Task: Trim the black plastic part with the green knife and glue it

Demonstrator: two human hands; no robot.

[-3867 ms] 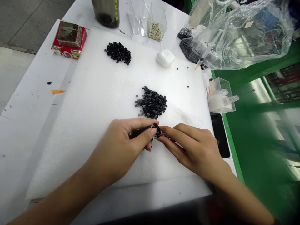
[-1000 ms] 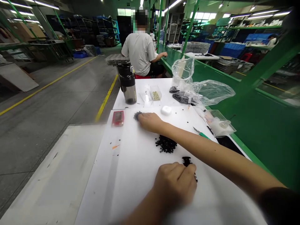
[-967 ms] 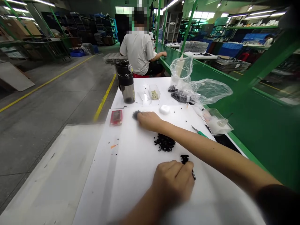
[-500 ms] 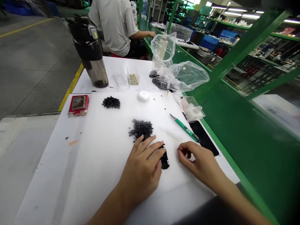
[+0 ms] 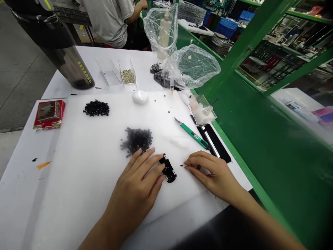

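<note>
My left hand (image 5: 137, 185) lies flat on the white foam mat (image 5: 85, 156), fingers stretched out, its fingertips touching a small black part (image 5: 168, 169). My right hand (image 5: 210, 172) rests to the right of that part, thumb and forefinger pinched on a tiny black piece that is barely visible. A pile of small black pieces (image 5: 137, 139) sits just beyond my left fingertips. A second, smaller black pile (image 5: 96, 108) lies at the mat's far left.
A green craft knife (image 5: 192, 133) and a black phone (image 5: 213, 143) lie right of the mat. Further back are a white case (image 5: 140, 97), clear boxes (image 5: 119, 71), a dark bottle (image 5: 65, 59), plastic bags (image 5: 187, 66), a red tin (image 5: 49, 113). Another person sits beyond.
My right hand came back from the far black pile to beside the black part. My left hand opened flat over the part. The view tilted down toward the table.
</note>
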